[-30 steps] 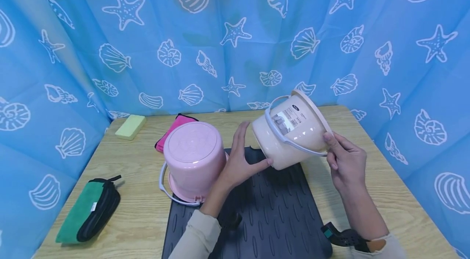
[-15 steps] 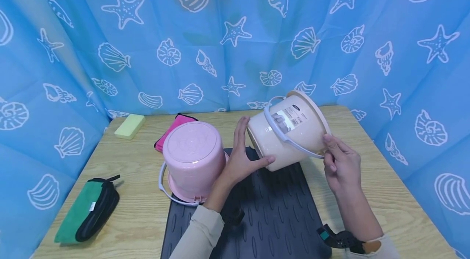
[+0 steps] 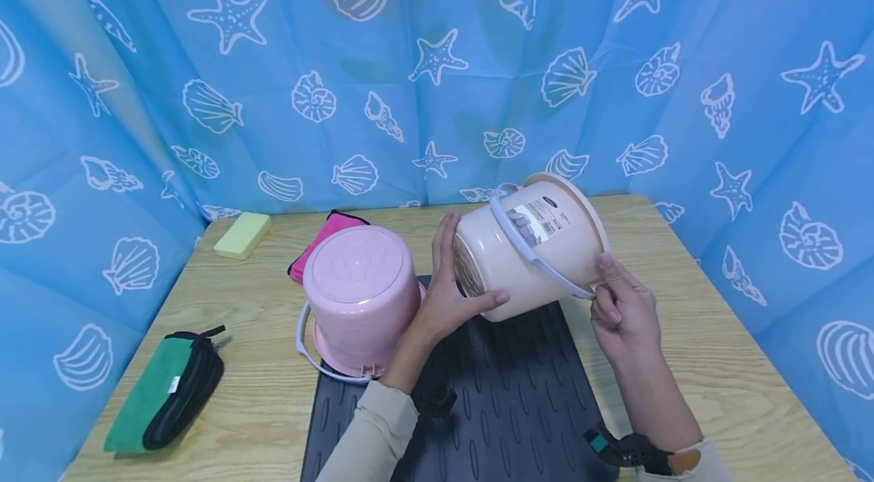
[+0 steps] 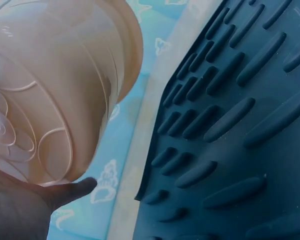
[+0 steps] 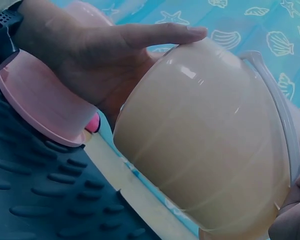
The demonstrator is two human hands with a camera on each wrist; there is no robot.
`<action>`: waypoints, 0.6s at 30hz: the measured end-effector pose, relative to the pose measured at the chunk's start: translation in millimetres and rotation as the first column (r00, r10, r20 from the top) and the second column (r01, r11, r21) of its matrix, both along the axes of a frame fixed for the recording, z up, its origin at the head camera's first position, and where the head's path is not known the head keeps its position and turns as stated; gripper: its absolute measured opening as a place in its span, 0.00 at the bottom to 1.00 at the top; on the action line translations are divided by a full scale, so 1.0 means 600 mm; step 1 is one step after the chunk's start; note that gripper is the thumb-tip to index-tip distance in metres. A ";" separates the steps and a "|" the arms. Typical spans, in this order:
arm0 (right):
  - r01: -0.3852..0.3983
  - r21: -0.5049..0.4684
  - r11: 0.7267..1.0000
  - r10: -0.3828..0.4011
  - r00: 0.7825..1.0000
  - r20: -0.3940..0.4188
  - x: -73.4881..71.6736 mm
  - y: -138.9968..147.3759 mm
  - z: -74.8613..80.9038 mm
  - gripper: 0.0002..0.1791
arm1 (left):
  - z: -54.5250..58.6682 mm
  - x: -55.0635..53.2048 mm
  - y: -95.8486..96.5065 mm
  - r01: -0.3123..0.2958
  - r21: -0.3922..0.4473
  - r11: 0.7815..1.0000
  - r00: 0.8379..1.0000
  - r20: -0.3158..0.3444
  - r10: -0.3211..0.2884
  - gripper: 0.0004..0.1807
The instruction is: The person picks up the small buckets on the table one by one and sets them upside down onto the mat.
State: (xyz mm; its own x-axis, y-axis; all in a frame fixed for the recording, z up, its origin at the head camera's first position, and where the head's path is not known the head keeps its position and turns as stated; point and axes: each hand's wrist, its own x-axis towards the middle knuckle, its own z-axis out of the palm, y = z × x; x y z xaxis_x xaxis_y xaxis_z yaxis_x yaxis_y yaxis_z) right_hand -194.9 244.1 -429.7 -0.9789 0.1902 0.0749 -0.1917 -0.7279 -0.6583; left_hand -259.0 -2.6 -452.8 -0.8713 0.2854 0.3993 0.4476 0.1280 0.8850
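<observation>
A cream bucket (image 3: 546, 247) is held up over the black mat, tipped on its side with its rim to the right and its base to the left. My right hand (image 3: 628, 311) grips the rim, thumb outside, close to where the pale grey handle (image 3: 529, 250) joins. At the base, my left hand (image 3: 447, 296) is spread with straight fingers; its thumb lies along the near side of the wall. The left wrist view shows the bucket's embossed base (image 4: 30, 125) above that thumb. Just left of my left hand, a pink bucket (image 3: 362, 300) stands upside down.
The black ribbed mat (image 3: 512, 406) lies on the wooden table (image 3: 266, 360). A pink cloth (image 3: 321, 239) is partly hidden behind the pink bucket. A yellow sponge (image 3: 242, 235) and a folded green-and-black cloth (image 3: 164, 391) lie left. A blue shell-print curtain (image 3: 437, 110) surrounds the table.
The cream bucket has tilted further over and shifted slightly left, showing more of its base. My right hand has moved a little left and down with the rim; the left thumb reaches onto the wall.
</observation>
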 end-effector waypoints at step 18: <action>-0.108 0.102 0.989 0.094 0.986 0.134 0.004 -0.001 0.006 0.12 | 0.010 -0.001 -0.010 -0.030 0.047 0.998 0.997 -0.065 0.033 0.61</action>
